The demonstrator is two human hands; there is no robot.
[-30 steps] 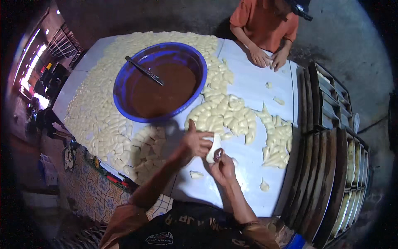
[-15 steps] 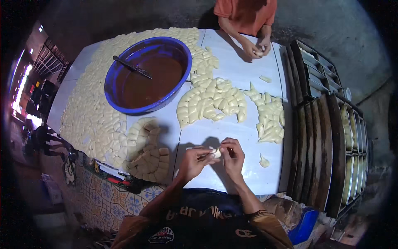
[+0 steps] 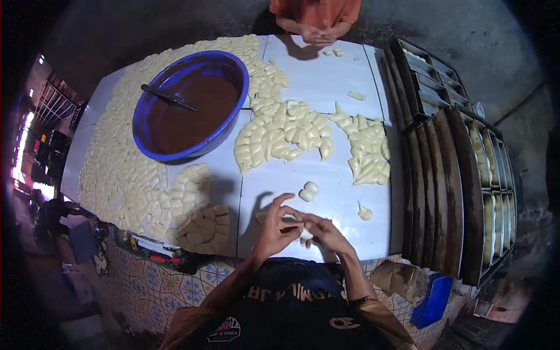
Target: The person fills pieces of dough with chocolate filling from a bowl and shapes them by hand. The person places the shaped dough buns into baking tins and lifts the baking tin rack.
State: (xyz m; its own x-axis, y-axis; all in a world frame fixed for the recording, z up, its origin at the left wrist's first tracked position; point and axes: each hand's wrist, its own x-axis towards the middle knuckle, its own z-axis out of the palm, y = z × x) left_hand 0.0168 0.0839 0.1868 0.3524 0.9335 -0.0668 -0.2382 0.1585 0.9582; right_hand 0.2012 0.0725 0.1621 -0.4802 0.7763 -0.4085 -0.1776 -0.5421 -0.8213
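Note:
Near the front of the white tiled table [image 3: 361, 227], my left hand [image 3: 275, 228] and my right hand [image 3: 324, 233] meet around a small white dough piece [image 3: 305, 233]. My left index finger arches up while the thumb reaches the dough; my right fingers curl over it, partly hiding it. Just beyond them lies a smooth lump of shaped dough [image 3: 309, 191]. A loose scrap of dough [image 3: 364, 211] rests to the right. Many flattened dough pieces [image 3: 280, 131] cover much of the tabletop around a blue basin [image 3: 233, 116] of brown filling, with a dark utensil [image 3: 168, 96] in it.
Across the table, a person in orange [image 3: 315, 14] has both hands together above the top. Stacked metal trays [image 3: 443, 169] line the right edge, some with dough inside. A blue crate [image 3: 429, 300] and a brown bundle [image 3: 396, 280] sit below at the right.
The brown filling on the dough in my hands no longer shows. A lump now rests on the table beyond my hands. The other person's hands are farther back, and the view has shifted.

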